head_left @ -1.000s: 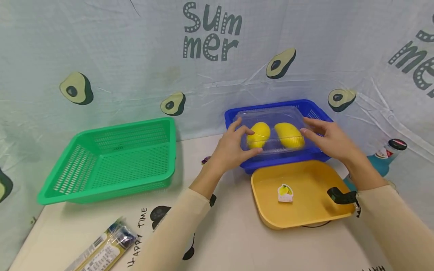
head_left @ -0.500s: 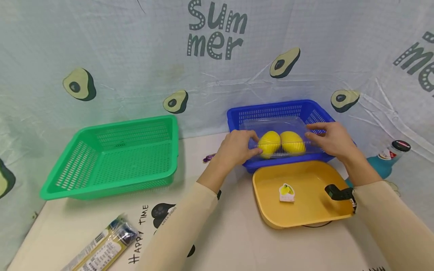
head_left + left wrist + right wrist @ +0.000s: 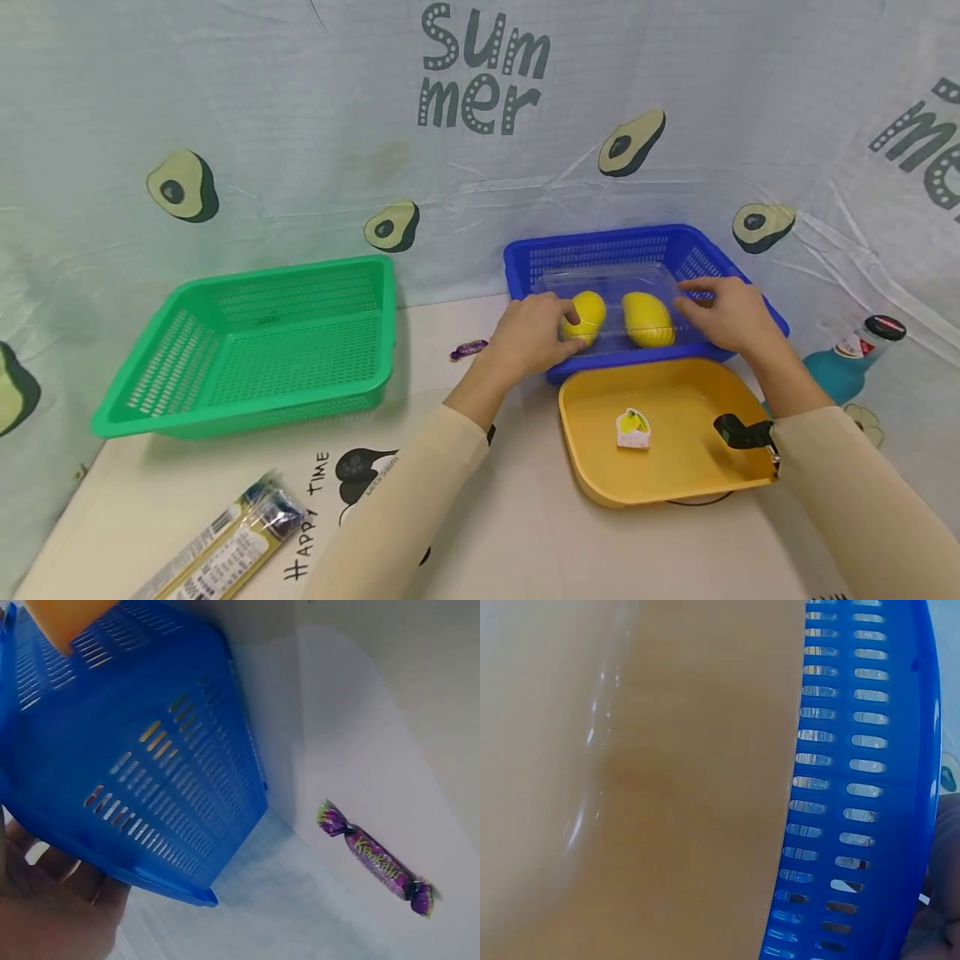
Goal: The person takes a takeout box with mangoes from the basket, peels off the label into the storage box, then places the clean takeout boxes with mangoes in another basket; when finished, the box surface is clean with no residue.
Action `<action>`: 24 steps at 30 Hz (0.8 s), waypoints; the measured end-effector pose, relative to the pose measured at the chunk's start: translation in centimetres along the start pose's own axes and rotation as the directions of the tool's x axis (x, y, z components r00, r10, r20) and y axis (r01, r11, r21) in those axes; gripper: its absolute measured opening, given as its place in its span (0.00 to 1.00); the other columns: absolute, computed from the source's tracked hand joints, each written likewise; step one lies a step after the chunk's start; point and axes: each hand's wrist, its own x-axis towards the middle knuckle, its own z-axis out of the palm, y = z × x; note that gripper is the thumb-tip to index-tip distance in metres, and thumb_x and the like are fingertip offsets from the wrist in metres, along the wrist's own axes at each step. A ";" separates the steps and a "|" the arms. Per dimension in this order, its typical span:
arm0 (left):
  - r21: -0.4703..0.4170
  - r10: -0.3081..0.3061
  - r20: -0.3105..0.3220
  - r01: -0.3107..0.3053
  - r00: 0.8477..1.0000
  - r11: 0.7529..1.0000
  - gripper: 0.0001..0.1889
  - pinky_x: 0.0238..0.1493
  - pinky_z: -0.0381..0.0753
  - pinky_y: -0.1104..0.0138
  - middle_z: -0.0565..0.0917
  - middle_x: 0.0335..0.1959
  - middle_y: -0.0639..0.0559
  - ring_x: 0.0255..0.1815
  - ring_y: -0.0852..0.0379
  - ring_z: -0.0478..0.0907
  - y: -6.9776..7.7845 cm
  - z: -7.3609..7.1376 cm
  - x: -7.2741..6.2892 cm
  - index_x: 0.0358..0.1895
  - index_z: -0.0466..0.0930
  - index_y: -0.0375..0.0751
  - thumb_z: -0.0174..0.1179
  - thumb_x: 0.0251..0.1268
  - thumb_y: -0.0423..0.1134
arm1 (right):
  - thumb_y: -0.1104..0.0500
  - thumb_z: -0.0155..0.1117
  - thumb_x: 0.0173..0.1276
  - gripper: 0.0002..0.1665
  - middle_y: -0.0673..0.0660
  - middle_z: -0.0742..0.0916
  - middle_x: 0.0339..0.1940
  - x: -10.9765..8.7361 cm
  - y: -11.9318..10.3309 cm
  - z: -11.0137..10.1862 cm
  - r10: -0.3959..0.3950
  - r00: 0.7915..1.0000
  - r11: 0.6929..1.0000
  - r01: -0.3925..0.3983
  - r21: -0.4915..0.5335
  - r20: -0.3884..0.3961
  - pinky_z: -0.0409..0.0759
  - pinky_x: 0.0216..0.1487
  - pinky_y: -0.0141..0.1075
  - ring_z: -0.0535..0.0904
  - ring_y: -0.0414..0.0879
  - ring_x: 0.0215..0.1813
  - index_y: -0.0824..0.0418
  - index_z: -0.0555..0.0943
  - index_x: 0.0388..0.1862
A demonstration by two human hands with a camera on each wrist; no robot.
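A clear plastic box (image 3: 615, 337) with two smooth yellow fruits (image 3: 648, 318) inside sits low in the blue basket (image 3: 592, 245). At the box's left end my left hand (image 3: 528, 333) holds it with thumb and fingers bent. My right hand (image 3: 727, 310) holds the right end between thumb and forefinger. In the left wrist view the left hand (image 3: 56, 911) is partly seen beyond the basket's rim, fingertips hidden. Only a sliver of the right hand (image 3: 937, 900) shows in the right wrist view, beside the basket's slotted wall (image 3: 900, 750).
An orange-yellow tray (image 3: 675, 429) with a small sticker stands right before the blue basket. To the left is a green basket (image 3: 292, 358). A purple wrapped candy (image 3: 468, 349), a long food packet (image 3: 225, 542) and a blue bottle (image 3: 840, 367) lie or stand around.
Both hands have lowered the clear box into the blue basket. Inside it, the yellow fruits rolled together and then apart again. The head view has shifted slightly.
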 end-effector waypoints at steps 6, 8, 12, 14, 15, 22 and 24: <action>-0.277 0.045 -0.048 -0.057 0.998 0.959 0.17 0.73 0.71 0.55 0.80 0.65 0.50 0.70 0.51 0.74 -1.7 -0.7 -0.9 0.60 0.84 0.47 0.62 0.74 0.47 | 0.43 0.55 0.79 0.33 0.77 0.83 0.56 -0.6 -1.1 0.0 -0.030 0.992 0.999 0.034 0.026 -0.120 0.80 0.40 0.59 0.80 0.71 0.47 0.68 0.77 0.68; -0.345 0.049 -0.080 -0.074 0.996 0.936 0.16 0.74 0.69 0.56 0.80 0.66 0.50 0.71 0.51 0.72 -2.8 -1.3 -1.4 0.60 0.84 0.47 0.62 0.74 0.46 | 0.44 0.56 0.79 0.32 0.76 0.85 0.50 -0.8 -1.8 -0.1 -0.047 0.985 0.998 0.053 0.028 -0.167 0.75 0.27 0.50 0.78 0.64 0.34 0.67 0.79 0.67; -0.381 0.033 -0.123 -0.078 0.992 0.921 0.18 0.75 0.67 0.56 0.80 0.66 0.48 0.72 0.49 0.72 -4.9 -2.7 -3.0 0.62 0.82 0.44 0.62 0.74 0.45 | 0.45 0.57 0.78 0.30 0.72 0.86 0.46 -1.2 -3.2 -0.4 -0.087 0.977 0.996 0.090 0.004 -0.193 0.67 0.22 0.42 0.76 0.58 0.31 0.65 0.80 0.66; -0.374 0.023 -0.122 -0.067 0.992 0.925 0.19 0.75 0.67 0.55 0.79 0.67 0.48 0.72 0.49 0.71 -5.8 -3.4 -4.1 0.64 0.81 0.43 0.61 0.75 0.45 | 0.46 0.59 0.78 0.29 0.71 0.87 0.41 -1.4 -3.7 -0.4 -0.111 0.977 0.994 0.111 -0.011 -0.184 0.67 0.22 0.42 0.78 0.58 0.34 0.65 0.80 0.66; -0.366 0.020 -0.121 -0.063 0.992 0.928 0.20 0.75 0.67 0.54 0.79 0.67 0.48 0.73 0.49 0.71 -6.2 -3.8 -4.6 0.65 0.80 0.43 0.61 0.75 0.45 | 0.46 0.59 0.78 0.28 0.70 0.86 0.38 -1.5 -3.9 -0.5 -0.118 0.978 0.993 0.117 -0.017 -0.174 0.67 0.22 0.43 0.77 0.58 0.33 0.64 0.79 0.66; -0.265 0.017 -0.088 -0.040 0.996 0.963 0.24 0.75 0.66 0.48 0.76 0.70 0.48 0.74 0.47 0.69 -7.9 -5.7 -8.6 0.69 0.77 0.46 0.62 0.74 0.49 | 0.47 0.61 0.77 0.29 0.71 0.81 0.64 -2.3 -5.4 -0.5 -0.151 0.983 0.989 0.150 -0.017 -0.105 0.74 0.60 0.67 0.76 0.71 0.61 0.63 0.77 0.69; -0.213 0.021 -0.076 -0.036 0.997 0.976 0.25 0.74 0.65 0.45 0.75 0.70 0.47 0.74 0.46 0.68 -8.3 -6.0 -9.5 0.69 0.76 0.46 0.62 0.74 0.49 | 0.49 0.63 0.76 0.29 0.71 0.77 0.71 -2.6 -5.9 -0.4 -0.177 0.979 0.984 0.176 -0.014 -0.099 0.66 0.69 0.69 0.69 0.71 0.71 0.65 0.77 0.68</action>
